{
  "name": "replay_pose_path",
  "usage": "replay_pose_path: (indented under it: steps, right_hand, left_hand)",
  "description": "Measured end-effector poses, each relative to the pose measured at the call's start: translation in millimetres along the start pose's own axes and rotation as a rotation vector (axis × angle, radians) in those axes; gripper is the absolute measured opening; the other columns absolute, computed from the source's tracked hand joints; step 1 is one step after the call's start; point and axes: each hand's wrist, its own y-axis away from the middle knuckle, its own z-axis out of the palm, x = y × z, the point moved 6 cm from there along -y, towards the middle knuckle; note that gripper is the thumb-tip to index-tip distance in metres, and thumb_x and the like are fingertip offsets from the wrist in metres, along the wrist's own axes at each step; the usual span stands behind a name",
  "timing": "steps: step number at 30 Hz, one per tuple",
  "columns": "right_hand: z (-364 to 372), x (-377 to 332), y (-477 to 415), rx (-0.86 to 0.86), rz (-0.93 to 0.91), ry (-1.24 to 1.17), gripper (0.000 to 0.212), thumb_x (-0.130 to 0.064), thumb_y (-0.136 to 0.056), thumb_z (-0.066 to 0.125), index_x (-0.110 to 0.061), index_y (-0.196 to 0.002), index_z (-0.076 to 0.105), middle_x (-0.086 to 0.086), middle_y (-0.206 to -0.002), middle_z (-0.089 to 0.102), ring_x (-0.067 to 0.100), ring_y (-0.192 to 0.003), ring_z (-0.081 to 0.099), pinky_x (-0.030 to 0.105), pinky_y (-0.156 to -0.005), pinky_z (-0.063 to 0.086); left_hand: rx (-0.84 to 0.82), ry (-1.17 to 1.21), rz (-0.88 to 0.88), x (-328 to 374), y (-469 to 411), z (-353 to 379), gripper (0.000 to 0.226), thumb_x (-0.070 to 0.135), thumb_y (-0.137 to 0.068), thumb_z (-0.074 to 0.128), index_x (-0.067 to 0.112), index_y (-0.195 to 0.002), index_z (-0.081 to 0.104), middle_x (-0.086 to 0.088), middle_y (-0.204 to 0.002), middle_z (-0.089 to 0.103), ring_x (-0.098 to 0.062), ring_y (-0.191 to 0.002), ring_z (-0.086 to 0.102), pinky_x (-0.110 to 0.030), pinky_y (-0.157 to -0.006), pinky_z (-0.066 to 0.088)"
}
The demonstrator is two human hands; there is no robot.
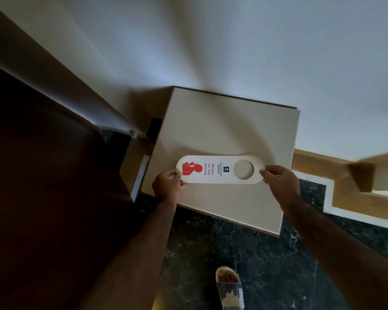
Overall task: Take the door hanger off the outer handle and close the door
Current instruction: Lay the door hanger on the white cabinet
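A white oval door hanger (pixel 220 169) with a red figure, red "Please do not disturb" print and a round hole lies flat across a pale square cabinet top (pixel 229 130). My left hand (pixel 168 182) pinches its end with the red figure. My right hand (pixel 278 179) pinches the end beside the hole. The dark wooden door (pixel 43 175) fills the left side of the view; its handle is out of sight.
A white wall (pixel 233 41) rises behind the cabinet. The floor (pixel 255 265) is dark marble with a white and wooden border on the right. A foot in a patterned slipper (pixel 230 287) stands near the bottom edge.
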Motion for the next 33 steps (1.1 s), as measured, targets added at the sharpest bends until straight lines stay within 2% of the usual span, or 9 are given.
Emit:
replay_pose_path:
  steps: [2, 3, 7, 9, 12, 16, 22, 26, 33]
  right_hand:
    - [-1.0, -14.2, 1.9, -0.004, -0.121, 0.172, 0.039, -0.029, -0.095, 0.076, -0.002, -0.123, 0.07, 0.019, -0.116, 0.075, 0.03, -0.098, 0.067, 0.038, -0.09, 0.053]
    - [-2.0, -24.2, 3.2, -0.014, -0.176, 0.272, 0.046, -0.032, -0.095, 0.075, 0.0, -0.128, 0.066, 0.021, -0.121, 0.071, 0.034, -0.104, 0.066, 0.039, -0.092, 0.052]
    - [-14.8, -73.9, 13.9, -0.018, -0.362, 0.539, 0.061, -0.04, -0.098, 0.068, 0.001, -0.142, 0.054, 0.022, -0.14, 0.06, 0.038, -0.129, 0.056, 0.049, -0.106, 0.048]
    - [-25.4, -112.8, 22.7, -0.013, -0.49, 0.615, 0.064, -0.041, -0.099, 0.066, 0.002, -0.145, 0.051, 0.023, -0.147, 0.055, 0.037, -0.14, 0.048, 0.049, -0.114, 0.042]
    - [-46.6, -179.2, 39.6, -0.006, -0.659, 0.718, 0.07, -0.043, -0.101, 0.062, 0.002, -0.151, 0.043, 0.021, -0.161, 0.042, 0.035, -0.156, 0.027, 0.05, -0.125, 0.028]
    - [-96.0, -281.4, 84.4, 0.083, -0.867, 0.742, 0.078, -0.05, -0.102, 0.058, -0.001, -0.158, 0.034, 0.021, -0.167, 0.031, 0.035, -0.159, 0.016, 0.052, -0.127, 0.024]
    - [-182.1, -427.6, 173.8, 0.292, -1.18, 0.791, 0.086, -0.059, -0.103, 0.045, 0.004, -0.159, 0.027, 0.022, -0.168, 0.028, 0.036, -0.159, 0.017, 0.057, -0.126, 0.024]
    - [-250.2, -513.8, 237.2, 0.443, -1.283, 0.807, 0.088, -0.061, -0.103, 0.042, 0.004, -0.16, 0.025, 0.022, -0.169, 0.026, 0.035, -0.159, 0.015, 0.056, -0.127, 0.022]
    - [-347.4, -608.0, 351.5, 0.646, -1.426, 0.766, 0.088, -0.064, -0.103, 0.032, 0.003, -0.16, 0.024, 0.021, -0.169, 0.025, 0.034, -0.159, 0.016, 0.055, -0.127, 0.022]
  left_hand:
    - [-0.005, -0.191, 0.097, 12.3, 1.1, -2.9, 0.033, 0.018, -0.096, 0.075, -0.001, -0.124, 0.072, -0.016, -0.12, 0.076, -0.031, -0.104, 0.076, -0.042, -0.086, 0.066]
    - [-0.005, -0.303, 0.137, 22.3, 4.9, -6.1, 0.039, 0.024, -0.096, 0.076, -0.001, -0.125, 0.07, -0.016, -0.123, 0.074, -0.031, -0.11, 0.073, -0.039, -0.089, 0.063]
    - [-0.067, -0.487, 0.301, 62.5, 26.9, -17.6, 0.078, 0.04, -0.099, 0.07, 0.002, -0.159, 0.035, -0.019, -0.161, 0.039, -0.033, -0.147, 0.045, -0.037, -0.115, 0.044]
    - [-0.076, -0.546, 0.427, 94.0, 40.8, -30.0, 0.083, 0.041, -0.101, 0.065, 0.002, -0.163, 0.025, -0.019, -0.169, 0.026, -0.033, -0.155, 0.03, -0.037, -0.125, 0.03]
    - [-0.042, -0.627, 0.576, 146.5, 63.2, -59.5, 0.085, 0.045, -0.103, 0.06, 0.004, -0.165, 0.02, -0.017, -0.173, 0.019, -0.032, -0.16, 0.02, -0.045, -0.13, 0.022]
    - [0.064, -0.735, 0.733, 231.5, 104.5, -117.9, 0.082, 0.053, -0.104, 0.052, 0.008, -0.165, 0.022, -0.013, -0.174, 0.018, -0.029, -0.161, 0.019, -0.053, -0.127, 0.023]
    - [0.359, -0.684, 0.967, 363.7, 184.1, -228.7, 0.073, 0.052, -0.105, 0.05, 0.006, -0.16, 0.038, -0.015, -0.17, 0.029, -0.031, -0.159, 0.027, -0.055, -0.128, 0.024]
    - [0.568, -0.602, 1.092, 450.8, 255.5, -305.7, 0.073, 0.052, -0.105, 0.052, 0.0, -0.156, 0.043, -0.019, -0.166, 0.037, -0.036, -0.155, 0.036, -0.059, -0.124, 0.031]
    - [0.768, -0.554, 1.207, 531.6, 369.8, -416.2, 0.081, 0.061, -0.104, 0.03, 0.002, -0.159, 0.038, -0.017, -0.168, 0.034, -0.033, -0.156, 0.034, -0.059, -0.124, 0.029]
